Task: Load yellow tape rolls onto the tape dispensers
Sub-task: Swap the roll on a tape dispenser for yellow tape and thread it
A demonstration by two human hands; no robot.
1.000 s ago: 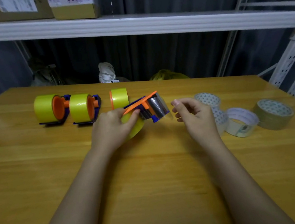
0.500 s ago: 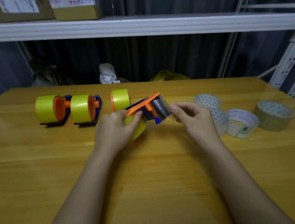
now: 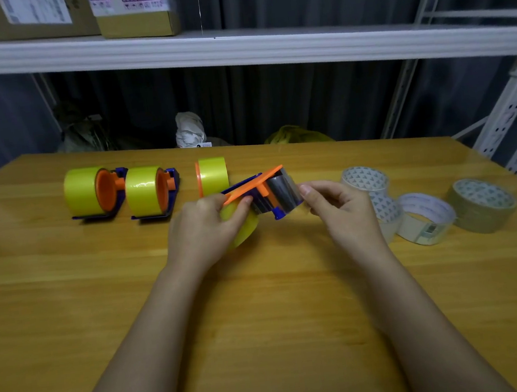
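Two bare forearms are reaching forward over the wooden desk (image 3: 267, 340). The left hand (image 3: 203, 231) is gripping a blue-and-orange dispenser (image 3: 266, 191) with a yellow roll (image 3: 243, 226) on it, its fingers curled round the roll and the thumb pressing against the orange plate. The dispenser is being held just above the desk, tilted, its metal blade end pointing right. The right hand (image 3: 339, 212) is meeting that end, its fingers (image 3: 306, 190) curled and pinching at the blade edge; whether a tape end is lying between them is too faint to tell.

To the right, four pale rolls (image 3: 424, 219) are lying flat on the desk, some touching each other. Farther back on the left, two loaded dispensers (image 3: 115, 192) are standing side by side, each carrying a yellow roll, and a third yellow roll with an orange flange (image 3: 211, 175) is standing just behind the held dispenser. Beyond the desk, a white shelf (image 3: 234, 50) is carrying cardboard boxes (image 3: 133, 10) in front of a dark curtain.
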